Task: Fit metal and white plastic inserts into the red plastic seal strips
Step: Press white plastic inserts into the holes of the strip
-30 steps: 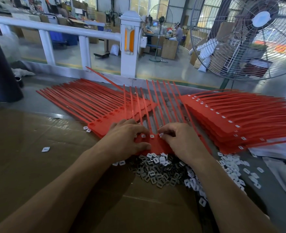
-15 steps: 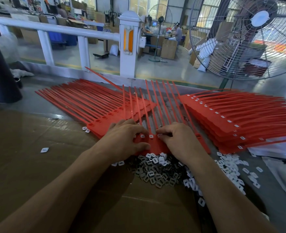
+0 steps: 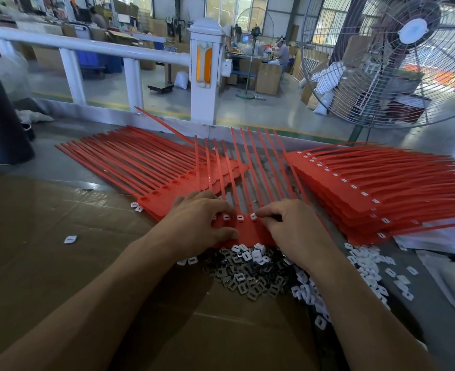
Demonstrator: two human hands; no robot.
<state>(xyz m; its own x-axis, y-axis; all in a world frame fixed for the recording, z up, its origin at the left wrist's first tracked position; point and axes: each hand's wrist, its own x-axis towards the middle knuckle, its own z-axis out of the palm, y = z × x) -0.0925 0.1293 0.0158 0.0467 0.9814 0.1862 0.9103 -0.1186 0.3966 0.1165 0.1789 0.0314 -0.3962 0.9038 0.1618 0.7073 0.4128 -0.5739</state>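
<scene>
A row of red seal strips (image 3: pixel 247 231) lies in front of me, tails pointing away. White inserts (image 3: pixel 239 217) sit in several of its heads. My left hand (image 3: pixel 199 223) grips the heads on the left, fingers curled on top and thumb at the near edge. My right hand (image 3: pixel 293 228) has curled fingers, and its fingertips pinch a white insert (image 3: pixel 253 216) at a strip head. Just below the hands lies a pile of grey metal inserts (image 3: pixel 247 282) mixed with white plastic inserts (image 3: pixel 250 255).
Stacks of red strips fan out at the left (image 3: pixel 140 164) and the right (image 3: pixel 368 188). More white inserts (image 3: pixel 368 266) are scattered at the right. Brown cardboard (image 3: pixel 60 250) covers the near table. A white railing (image 3: pixel 205 76) and a large fan (image 3: pixel 397 62) stand beyond.
Both hands stay on the strip heads. The right fingertips have edged slightly left onto the white insert.
</scene>
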